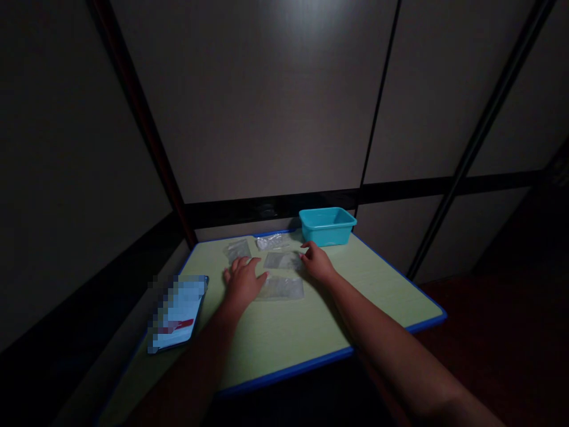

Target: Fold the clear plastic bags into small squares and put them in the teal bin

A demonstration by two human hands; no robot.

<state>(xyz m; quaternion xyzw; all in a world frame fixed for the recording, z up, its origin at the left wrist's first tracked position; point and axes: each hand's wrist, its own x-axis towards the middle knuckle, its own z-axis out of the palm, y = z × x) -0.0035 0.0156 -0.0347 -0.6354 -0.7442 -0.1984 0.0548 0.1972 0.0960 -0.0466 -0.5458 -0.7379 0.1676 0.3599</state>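
My left hand (243, 281) is over the table with its fingers spread, at the left end of a flat clear plastic bag (287, 288). Just beyond its fingertips lies a second clear bag (239, 250). Whether the left fingers touch either bag, I cannot tell. My right hand (317, 264) is at the right end of a third clear bag (280, 260), thumb and forefinger apart; its other fingers are partly hidden. Farther back lies a crinkled plastic bag (272, 241) with something whitish inside, its contents too small to name.
A turquoise plastic basin (328, 234) stands at the table's back right. At the left edge lies a tablet-like device (180, 311) with a lit, partly blurred screen. The pale table (275, 347) has blue edging and stands against panelled doors (275, 118).
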